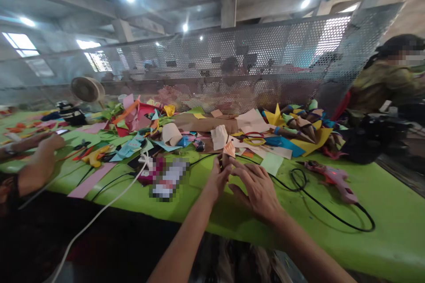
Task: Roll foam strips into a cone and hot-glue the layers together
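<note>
A small cone-shaped piece with a peach swirled top (229, 148), like a craft ice-cream cone, stands upright between my hands. My left hand (217, 179) is closed around its brown lower part, which the fingers mostly hide. Close against it on the right is my right hand (259, 188), its fingers stretched out and its thumb apart. The right fingertips reach the left thumb and the cone's side; whether they press on the cone I cannot tell. Just behind the cone lies a cream folded piece (219, 137). A pink glue gun (335, 179) rests to the right.
Scissors with red and yellow handles (254, 138) lie among coloured paper sheets. A pile of finished-looking cones (299, 124) sits at the back right. A blurred phone (170, 179), a power strip (151, 170) and cables lie left. Another person's arm (40, 159) rests at far left.
</note>
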Demonstrator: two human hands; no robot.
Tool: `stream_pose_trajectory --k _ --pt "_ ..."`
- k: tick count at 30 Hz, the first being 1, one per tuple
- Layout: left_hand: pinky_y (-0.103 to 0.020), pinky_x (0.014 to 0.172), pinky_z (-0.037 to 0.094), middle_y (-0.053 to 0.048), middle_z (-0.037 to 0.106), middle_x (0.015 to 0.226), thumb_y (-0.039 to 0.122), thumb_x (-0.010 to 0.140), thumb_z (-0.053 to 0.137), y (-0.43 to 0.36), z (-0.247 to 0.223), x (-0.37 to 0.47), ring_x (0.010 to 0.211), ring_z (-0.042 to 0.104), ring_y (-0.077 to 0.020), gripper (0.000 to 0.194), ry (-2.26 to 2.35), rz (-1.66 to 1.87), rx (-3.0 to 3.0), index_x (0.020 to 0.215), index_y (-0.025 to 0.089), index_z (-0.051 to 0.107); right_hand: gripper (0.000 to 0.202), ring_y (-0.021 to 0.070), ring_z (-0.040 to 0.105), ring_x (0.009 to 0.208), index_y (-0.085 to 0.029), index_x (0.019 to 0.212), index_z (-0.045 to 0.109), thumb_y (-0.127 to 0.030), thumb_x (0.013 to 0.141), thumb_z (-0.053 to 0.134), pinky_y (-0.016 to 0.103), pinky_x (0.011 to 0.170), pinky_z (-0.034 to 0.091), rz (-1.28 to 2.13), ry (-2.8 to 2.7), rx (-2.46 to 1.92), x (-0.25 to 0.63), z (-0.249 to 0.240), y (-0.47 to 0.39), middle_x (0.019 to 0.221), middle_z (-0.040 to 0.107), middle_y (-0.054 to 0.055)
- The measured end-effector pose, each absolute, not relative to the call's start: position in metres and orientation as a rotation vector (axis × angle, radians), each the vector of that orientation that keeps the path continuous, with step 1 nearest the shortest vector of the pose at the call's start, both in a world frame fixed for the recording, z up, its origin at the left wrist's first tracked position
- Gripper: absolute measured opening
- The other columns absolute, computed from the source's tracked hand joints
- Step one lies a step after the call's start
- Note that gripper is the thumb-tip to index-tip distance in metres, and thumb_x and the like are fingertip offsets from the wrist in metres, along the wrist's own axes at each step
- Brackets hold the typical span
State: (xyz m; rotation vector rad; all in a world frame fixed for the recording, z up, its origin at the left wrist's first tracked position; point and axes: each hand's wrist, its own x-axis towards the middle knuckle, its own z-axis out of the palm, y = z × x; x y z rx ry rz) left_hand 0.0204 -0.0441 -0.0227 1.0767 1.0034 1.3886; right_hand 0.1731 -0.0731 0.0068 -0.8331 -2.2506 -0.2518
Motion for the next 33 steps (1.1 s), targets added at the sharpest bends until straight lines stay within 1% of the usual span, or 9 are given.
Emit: stream_pose_trajectory --k 4,7,9,13,17,21,25,30,33 --pt "-0.023 0.053 0.035 0.006 0.049 0.072 0.053 0.074 0.076 -0.047 -0.025 0.018 0.055 0.041 -0.0086 0.068 0.949 1.381 1.111 0.124 0.018 0.045 0.019 0.0272 0.056 0.109 -0.022 0.114 0.056 -0.033 0.099 0.053 0.042 0.089 0.038 -0.249 -2.282 -0.861 0.171 0.004 -0.074 0.142 0.06 0.008" --pt "-0.023 0.055 0.037 0.003 0.054 0.082 0.049 0.079 0.074 -0.049 -0.028 0.017 0.059 0.044 -0.0082 0.062 0.913 1.375 1.13 0.127 0.02 0.046 0.016 0.0277 0.056 0.108 -0.022 0.11 0.058 -0.032 0.098 0.053 0.043 0.089 0.039 -0.236 -2.292 -0.897 0.169 0.001 -0.074 0.139 0.063 0.008" --pt "-0.022 0.056 0.037 0.002 0.057 0.087 0.046 0.08 0.073 -0.049 -0.03 0.017 0.06 0.046 -0.0078 0.058 0.908 1.378 1.125 0.125 0.02 0.047 0.015 0.0273 0.057 0.107 -0.022 0.108 0.058 -0.032 0.098 0.053 0.043 0.09 0.039 -0.216 -2.293 -0.912 0.168 -0.001 -0.076 0.136 0.065 0.007" --pt "-0.022 0.052 0.037 0.002 0.057 0.085 0.046 0.072 0.079 -0.046 -0.031 0.02 0.057 0.047 -0.0077 0.061 0.914 1.412 1.052 0.116 0.019 0.046 0.017 0.0265 0.057 0.11 -0.022 0.111 0.058 -0.031 0.097 0.054 0.042 0.091 0.04 -0.182 -2.274 -0.915 0.167 -0.004 -0.087 0.139 0.063 0.009" --pt "-0.022 0.053 0.039 0.001 0.059 0.086 0.044 0.068 0.082 -0.047 -0.028 0.02 0.059 0.052 -0.0086 0.062 0.916 1.425 1.025 0.112 0.019 0.046 0.019 0.0268 0.055 0.113 -0.022 0.115 0.057 -0.029 0.097 0.054 0.042 0.092 0.041 -0.159 -2.243 -0.933 0.168 -0.006 -0.096 0.143 0.058 0.009" --pt "-0.024 0.055 0.041 0.001 0.061 0.081 0.051 0.066 0.082 -0.05 -0.024 0.019 0.057 0.055 -0.0097 0.062 0.915 1.407 1.013 0.106 0.017 0.048 0.018 0.0278 0.055 0.113 -0.023 0.113 0.057 -0.029 0.096 0.054 0.043 0.093 0.042 -0.149 -2.181 -0.972 0.17 -0.006 -0.097 0.143 0.058 0.009" --pt "-0.024 0.055 0.04 0.002 0.061 0.077 0.057 0.066 0.082 -0.053 -0.022 0.02 0.056 0.055 -0.0094 0.062 0.884 1.389 1.015 0.101 0.016 0.052 0.015 0.0276 0.056 0.112 -0.024 0.11 0.058 -0.029 0.097 0.053 0.043 0.092 0.042 -0.128 -2.152 -0.977 0.171 -0.005 -0.095 0.139 0.062 0.008" --pt "-0.024 0.055 0.038 0.002 0.061 0.077 0.057 0.068 0.081 -0.054 -0.022 0.021 0.058 0.056 -0.0092 0.056 0.852 1.373 1.017 0.096 0.016 0.054 0.017 0.0275 0.054 0.113 -0.022 0.112 0.057 -0.03 0.097 0.053 0.042 0.092 0.041 -0.132 -2.159 -1.003 0.171 -0.004 -0.095 0.139 0.061 0.008" --pt "-0.023 0.054 0.036 0.004 0.059 0.072 0.056 0.067 0.082 -0.054 -0.022 0.021 0.055 0.052 -0.0082 0.056 0.844 1.361 1.016 0.097 0.016 0.054 0.019 0.0279 0.054 0.113 -0.021 0.114 0.056 -0.031 0.098 0.052 0.043 0.093 0.041 -0.157 -2.17 -0.998 0.171 -0.005 -0.094 0.141 0.06 0.009"
